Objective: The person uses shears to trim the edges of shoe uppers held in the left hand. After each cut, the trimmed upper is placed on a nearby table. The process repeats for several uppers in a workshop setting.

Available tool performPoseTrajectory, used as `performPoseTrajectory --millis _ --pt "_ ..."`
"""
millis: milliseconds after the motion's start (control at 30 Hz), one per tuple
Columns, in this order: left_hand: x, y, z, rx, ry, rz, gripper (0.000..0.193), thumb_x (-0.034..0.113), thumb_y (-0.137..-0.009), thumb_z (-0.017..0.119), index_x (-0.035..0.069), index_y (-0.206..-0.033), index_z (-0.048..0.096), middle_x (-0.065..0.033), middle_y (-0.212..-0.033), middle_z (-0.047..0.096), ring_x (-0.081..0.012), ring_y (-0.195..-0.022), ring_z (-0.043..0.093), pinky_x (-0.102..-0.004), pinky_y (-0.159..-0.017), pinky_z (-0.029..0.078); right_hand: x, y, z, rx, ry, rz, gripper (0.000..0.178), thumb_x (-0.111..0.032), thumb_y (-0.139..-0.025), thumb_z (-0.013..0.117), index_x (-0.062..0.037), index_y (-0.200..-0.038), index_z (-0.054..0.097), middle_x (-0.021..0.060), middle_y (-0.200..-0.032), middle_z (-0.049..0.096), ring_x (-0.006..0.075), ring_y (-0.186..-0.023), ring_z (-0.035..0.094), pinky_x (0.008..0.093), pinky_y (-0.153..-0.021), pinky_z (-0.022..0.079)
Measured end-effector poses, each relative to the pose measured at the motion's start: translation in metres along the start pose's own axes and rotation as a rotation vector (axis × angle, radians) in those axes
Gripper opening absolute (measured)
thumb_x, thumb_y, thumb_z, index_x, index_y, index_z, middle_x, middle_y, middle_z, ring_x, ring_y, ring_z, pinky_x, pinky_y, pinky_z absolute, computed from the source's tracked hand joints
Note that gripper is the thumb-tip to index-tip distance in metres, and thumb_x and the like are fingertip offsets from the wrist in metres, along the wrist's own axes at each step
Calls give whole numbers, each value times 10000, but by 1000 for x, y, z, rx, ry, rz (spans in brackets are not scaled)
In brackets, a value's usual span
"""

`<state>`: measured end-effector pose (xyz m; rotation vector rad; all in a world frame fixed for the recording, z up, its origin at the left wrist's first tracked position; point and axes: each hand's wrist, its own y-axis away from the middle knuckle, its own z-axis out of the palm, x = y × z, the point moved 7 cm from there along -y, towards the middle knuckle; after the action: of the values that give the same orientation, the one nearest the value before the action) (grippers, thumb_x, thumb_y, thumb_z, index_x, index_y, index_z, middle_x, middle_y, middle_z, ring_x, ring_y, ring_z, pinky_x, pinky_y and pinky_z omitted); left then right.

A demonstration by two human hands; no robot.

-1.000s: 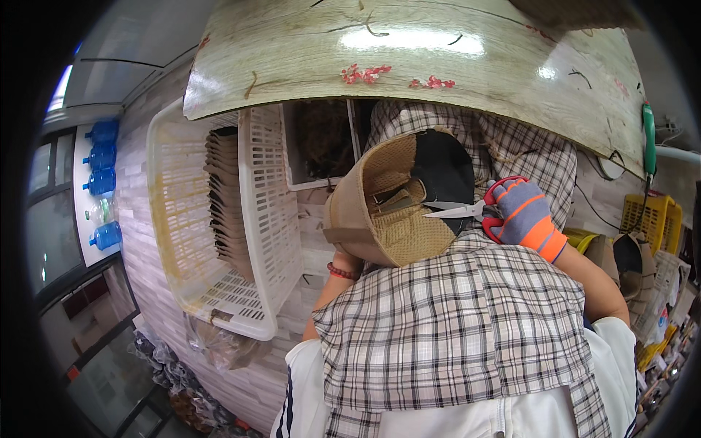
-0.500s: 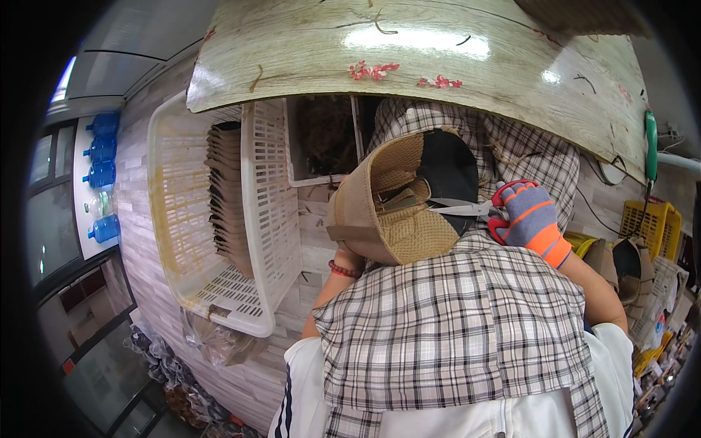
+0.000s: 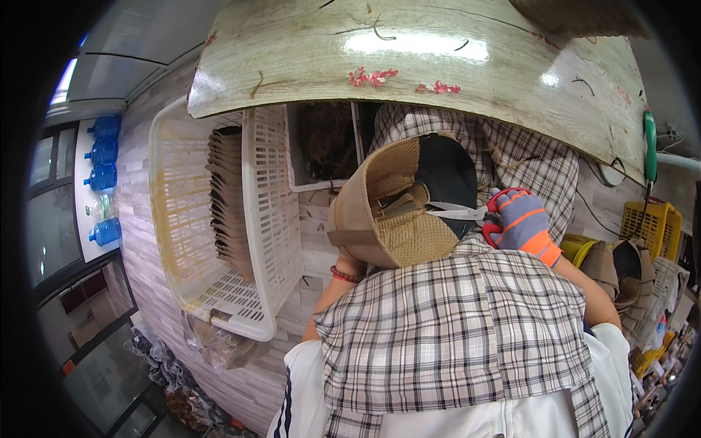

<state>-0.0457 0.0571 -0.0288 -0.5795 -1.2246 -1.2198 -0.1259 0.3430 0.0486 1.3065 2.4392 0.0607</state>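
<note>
Change: since the earlier pictures the hat [image 3: 394,208] has tipped a little, so its woven inside shows more, and the right hand [image 3: 520,223] with the scissors [image 3: 467,213] has stayed at almost the same place beside it.
Left hand: it is hidden behind the hat; only the wrist with a red bracelet [image 3: 343,275] shows under it, so the picture does not tell if it is clenched or released.
Right hand: it wears a grey and orange glove and grasps the red handles of the scissors, the fingers through the rings.
Scissors: the blades point left and reach into the opening of the hat, touching or just above the woven part; which one is not clear.
Hat: tan woven straw with a dark lining, held up in front of the person, above the checked cloth [image 3: 453,328] on the lap.
Surface: a pale wood-pattern surface [image 3: 409,58] bends over the top of the view.
Basket: a white plastic basket [image 3: 263,219] stands to the left, with a stack of tan hats [image 3: 230,197] inside.
Far right: a yellow crate [image 3: 650,226].
</note>
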Motion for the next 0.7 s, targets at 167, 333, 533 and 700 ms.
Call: performPoseTrajectory --millis 167,333,533,700 --pt "-2 1 0 -2 -5 0 480 309 -1022 578 54 -1418 483 -67 -1379 542 -194 -1252 517 -350 -1060 429 -1 0 -5 67 21 -33 389 -336 -702 806 -97 -985 687 124 -884 657 307 -864 621 442 -763 495" --pt "-3 0 0 0 -11 3 481 309 -1024 573 55 -1422 480 -66 -1384 539 -192 -1259 514 -347 -1063 427 4 4 5 107 29 -32 464 -326 -701 807 -60 -1051 657 125 -887 648 309 -859 617 443 -761 488" --pt "-4 0 2 -5 -14 4 481 308 -1027 568 57 -1427 477 -65 -1390 537 -189 -1266 511 -343 -1066 425 0 -1 5 95 -33 -51 502 -314 -690 815 -55 -1083 642 121 -888 650 305 -863 620 436 -752 488" --pt "-4 3 0 2 -28 1 481 307 -1030 563 59 -1432 474 -64 -1395 534 -187 -1273 509 -340 -1068 423 10 -6 27 41 -294 153 435 -254 -785 764 -48 -1145 631 153 -936 684 333 -877 658 419 -766 521"
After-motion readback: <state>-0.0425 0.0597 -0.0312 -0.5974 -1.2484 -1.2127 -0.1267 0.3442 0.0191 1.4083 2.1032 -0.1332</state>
